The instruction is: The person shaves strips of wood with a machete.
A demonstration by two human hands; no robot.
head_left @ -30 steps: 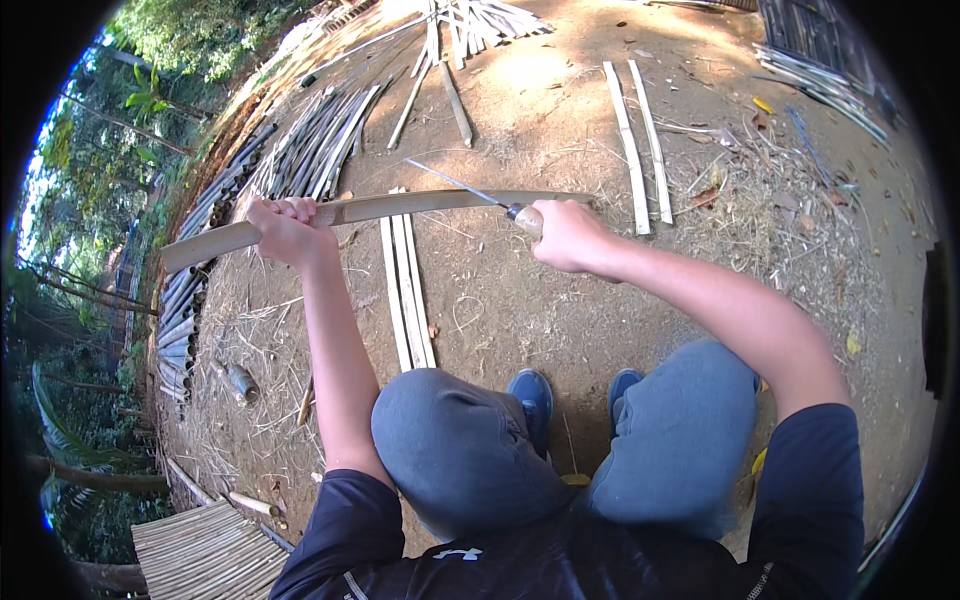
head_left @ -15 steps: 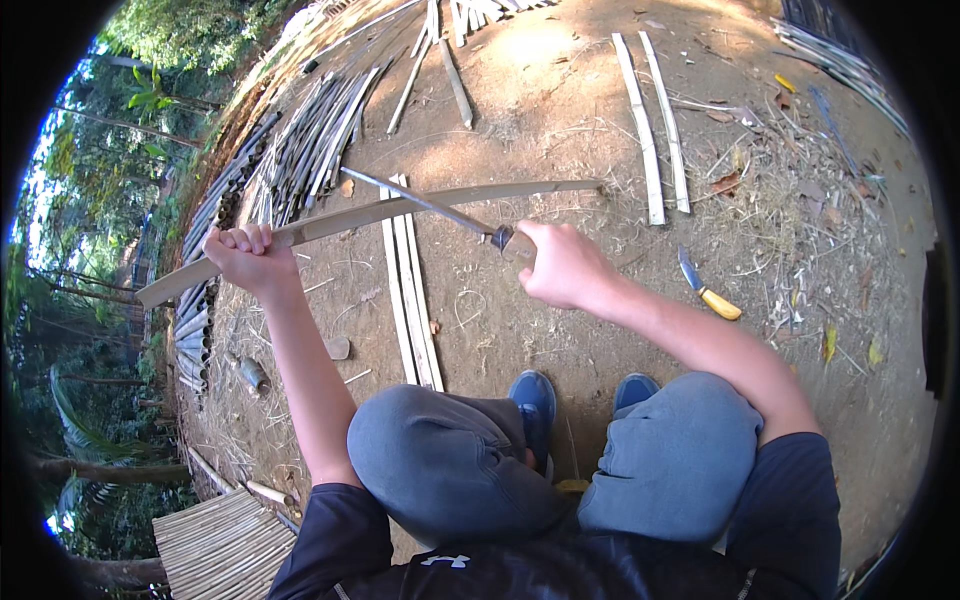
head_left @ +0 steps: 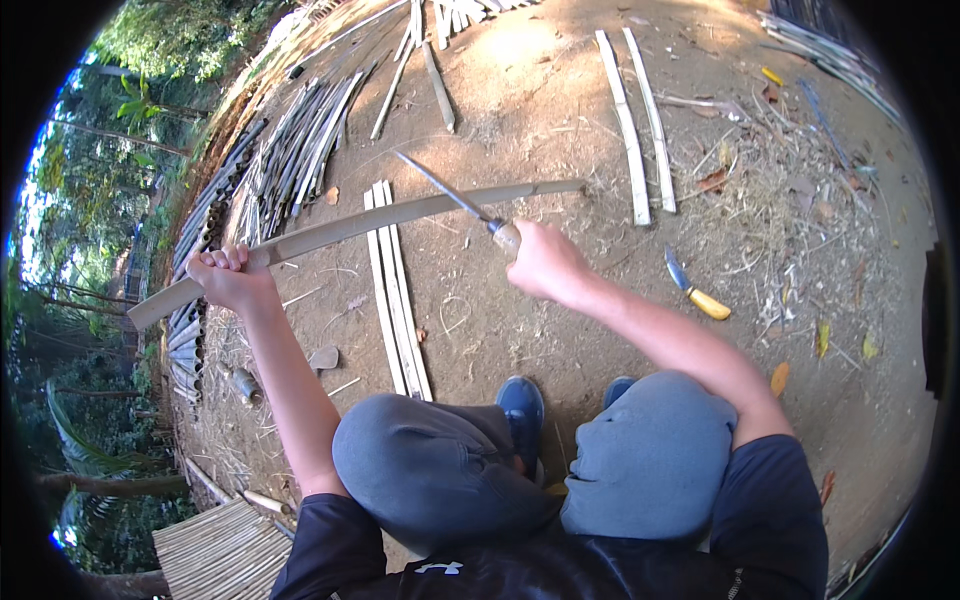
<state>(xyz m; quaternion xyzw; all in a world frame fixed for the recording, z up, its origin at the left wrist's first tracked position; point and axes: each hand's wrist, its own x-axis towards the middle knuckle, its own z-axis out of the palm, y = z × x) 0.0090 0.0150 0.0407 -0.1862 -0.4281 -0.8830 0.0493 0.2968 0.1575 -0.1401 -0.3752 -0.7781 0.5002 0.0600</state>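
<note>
My left hand is wrapped round a long split-bamboo strip near its left end. The strip slants up to the right and bends slightly, its far end close to the ground. My right hand grips the wooden handle of a long-bladed knife. Its narrow blade points up and left, crossing over the strip in view; whether the two touch I cannot tell. On the ground right of my right hand lies a second knife with a yellow handle.
Three pale bamboo strips lie beyond my left knee, and two more strips farther right. Piled bamboo poles stand at the left, by the trees. A slatted bamboo mat lies lower left. Shavings litter the right side.
The knife blade has turned, its tip now pointing more steeply upward and away from me. The left hand keeps its hold on the strip. The whole view has shifted slightly.
</note>
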